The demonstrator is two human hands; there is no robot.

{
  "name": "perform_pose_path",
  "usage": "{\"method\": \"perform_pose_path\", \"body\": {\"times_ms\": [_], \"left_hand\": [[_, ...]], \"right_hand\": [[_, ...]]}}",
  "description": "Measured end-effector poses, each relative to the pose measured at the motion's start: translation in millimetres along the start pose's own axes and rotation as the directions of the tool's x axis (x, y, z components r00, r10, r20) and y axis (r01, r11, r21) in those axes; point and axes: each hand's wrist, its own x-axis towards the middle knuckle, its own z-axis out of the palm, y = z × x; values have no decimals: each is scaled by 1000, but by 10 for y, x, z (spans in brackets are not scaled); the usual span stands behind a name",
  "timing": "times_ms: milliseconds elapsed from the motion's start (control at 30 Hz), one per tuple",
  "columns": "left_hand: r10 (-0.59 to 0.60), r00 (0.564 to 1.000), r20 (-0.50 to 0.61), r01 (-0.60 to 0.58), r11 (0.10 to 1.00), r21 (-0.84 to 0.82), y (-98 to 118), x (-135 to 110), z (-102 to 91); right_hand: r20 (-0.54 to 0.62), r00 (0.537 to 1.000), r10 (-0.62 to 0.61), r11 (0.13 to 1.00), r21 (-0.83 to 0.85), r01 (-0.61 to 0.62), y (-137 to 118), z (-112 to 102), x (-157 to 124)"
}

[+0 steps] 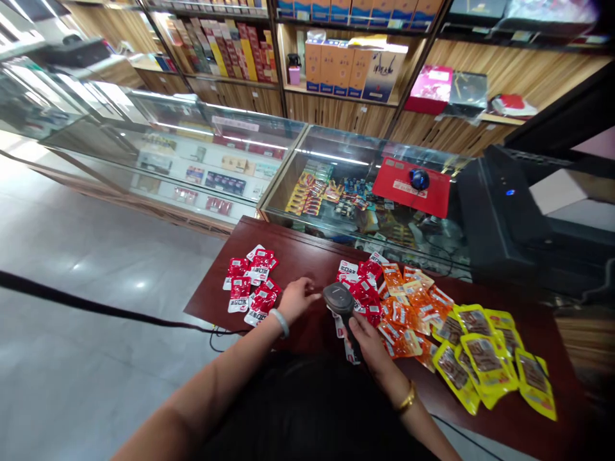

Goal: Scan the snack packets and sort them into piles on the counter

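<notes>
My right hand [368, 339] is wrapped round the handle of a dark barcode scanner [339, 298], whose head points up and to the left over the table. My left hand [298, 299] hovers above bare tabletop with thumb and fingers apart and nothing in it. Left of it lies a loose group of small red-and-white snack packets [258, 291]. Partly behind the scanner is a second pile of red packets [368, 291]. Orange packets [406, 314] spread out to its right, and larger yellow pouches [483, 358] lie at the far right.
A dark red wooden table [307, 256] carries the packets. Beyond it stands a glass display counter [293, 144] with a red mat [394, 192] and a mouse [419, 179] on top. A black monitor or terminal [494, 211] is at right. A black cable [120, 307] crosses at left.
</notes>
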Motion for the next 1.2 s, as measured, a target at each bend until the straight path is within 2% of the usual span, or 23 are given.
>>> {"method": "perform_pose_path", "body": {"times_ms": [67, 100, 167, 267, 367, 500, 600, 767, 867, 967, 1100, 1200], "left_hand": [[-101, 985, -141, 137, 951, 278, -149, -165, -271], [-140, 966, -215, 217, 895, 391, -231, -258, -389], [-221, 932, -288, 348, 768, 538, -392, -440, -554], [-287, 913, -290, 408, 651, 640, -597, -638, -626], [-343, 912, -223, 401, 639, 657, -733, -704, -608], [-412, 904, -117, 401, 719, 568, -770, -626, -615], [-416, 908, -51, 396, 812, 428, -674, -508, -601], [-235, 970, 63, 231, 971, 69, -363, -282, -377], [-125, 987, 105, 136, 985, -106, -170, -152, -172], [-39, 988, 147, 68, 978, -196, -13, -48, 8], [54, 986, 155, -26, 984, -177, 132, 43, 157], [79, 988, 136, -58, 988, -146, 225, 110, 247]], "right_hand": [[3, 1000, 17, 1000, -9, -17, 1, 24, -8], [1, 1000, 25, 1000, -8, -25, 6, 33, -9], [-3, 1000, 30, 1000, 1, -30, 23, 48, -3], [22, 1000, 17, 1000, 18, -17, 51, 65, 12], [47, 999, 20, 999, 25, -21, 66, 67, 18], [25, 999, 31, 999, 35, -32, 78, 28, 0], [12, 1000, 14, 999, 45, -14, 87, -27, -31], [4, 1000, 15, 998, 67, -15, 82, -92, -112], [7, 1000, 12, 998, 67, -13, 67, -95, -146], [1, 1000, 20, 997, 72, -20, 46, -100, -155], [-16, 1000, -6, 996, 88, 7, 2, -135, -175], [-28, 1000, -6, 994, 105, 9, -15, -172, -200]]}}
